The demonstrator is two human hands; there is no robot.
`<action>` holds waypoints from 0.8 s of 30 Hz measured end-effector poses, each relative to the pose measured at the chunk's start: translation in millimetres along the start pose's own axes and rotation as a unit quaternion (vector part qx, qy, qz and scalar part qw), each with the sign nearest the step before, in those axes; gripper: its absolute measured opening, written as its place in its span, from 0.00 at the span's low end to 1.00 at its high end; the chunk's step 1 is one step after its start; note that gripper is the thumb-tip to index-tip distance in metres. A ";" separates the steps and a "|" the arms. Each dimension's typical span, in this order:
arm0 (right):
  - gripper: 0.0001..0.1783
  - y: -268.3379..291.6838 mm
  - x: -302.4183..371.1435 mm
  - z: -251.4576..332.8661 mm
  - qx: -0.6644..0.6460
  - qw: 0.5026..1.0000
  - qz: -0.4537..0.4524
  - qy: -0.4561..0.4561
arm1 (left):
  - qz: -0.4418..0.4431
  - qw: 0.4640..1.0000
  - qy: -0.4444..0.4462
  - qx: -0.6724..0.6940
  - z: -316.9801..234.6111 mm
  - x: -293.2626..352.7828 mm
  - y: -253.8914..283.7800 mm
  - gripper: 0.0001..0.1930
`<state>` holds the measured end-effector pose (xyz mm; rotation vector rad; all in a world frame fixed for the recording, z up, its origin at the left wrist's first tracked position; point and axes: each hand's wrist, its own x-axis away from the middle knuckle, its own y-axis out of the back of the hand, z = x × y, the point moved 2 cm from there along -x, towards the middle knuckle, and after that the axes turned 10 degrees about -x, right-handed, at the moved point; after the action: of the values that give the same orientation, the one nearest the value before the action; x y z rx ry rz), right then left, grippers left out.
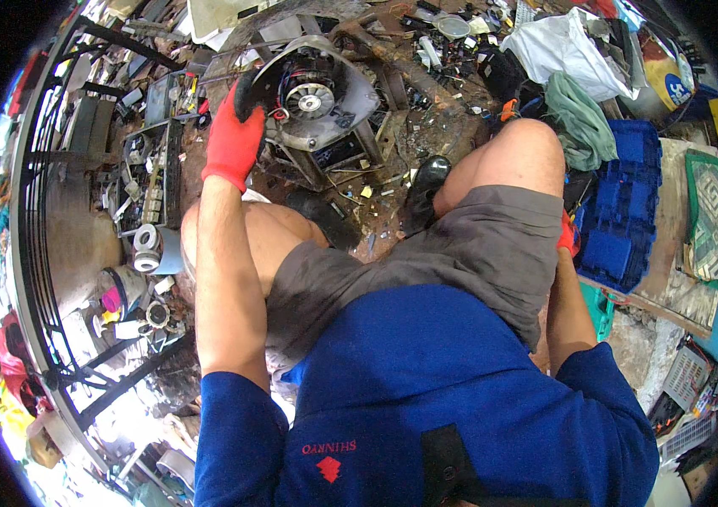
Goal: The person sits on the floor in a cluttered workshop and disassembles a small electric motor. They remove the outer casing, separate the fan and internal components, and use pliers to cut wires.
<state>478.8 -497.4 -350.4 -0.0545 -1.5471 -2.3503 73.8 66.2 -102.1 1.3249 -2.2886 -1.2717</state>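
My left hand, in a red glove with dark fingers, grips the left edge of a grey, roughly triangular housing. Inside the housing sits a dark motor with a pale finned disc. A thin red wire loop shows close to my fingers. The housing rests on a low metal stand in front of my feet. Down beyond my right thigh, my right hand shows only as a bit of red glove. The thigh hides its fingers and whatever they may touch.
Small scrap and wire bits litter the floor. Boxes of parts and a black metal rack line the left. To the right are a green cloth, blue plastic cases and a white sack.
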 end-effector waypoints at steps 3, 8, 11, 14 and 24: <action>0.38 -9.8 -12.0 -1.0 -0.063 0.995 0.072 0.031 | -0.014 0.999 0.010 -0.033 10.6 4.9 7.3 0.26; 0.33 -20.6 -20.6 -26.8 -0.116 0.992 0.054 0.009 | 0.013 0.994 0.045 -0.099 -7.1 2.3 3.5 0.25; 0.31 -23.4 -44.4 -24.0 -0.156 0.986 0.045 0.029 | 0.006 0.996 0.060 -0.068 1.6 10.4 12.1 0.24; 0.30 -22.2 -36.5 -38.7 -0.161 0.986 0.035 0.007 | 0.021 0.995 0.058 -0.073 -6.4 3.8 2.6 0.24; 0.29 -13.5 -23.4 8.9 -0.128 0.991 0.034 0.002 | -0.001 0.993 0.063 -0.097 -9.2 17.0 10.8 0.25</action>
<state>495.7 -478.7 -363.6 -0.1590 -1.2126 -2.4766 62.6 50.0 -92.1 1.3006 -2.0237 -1.3309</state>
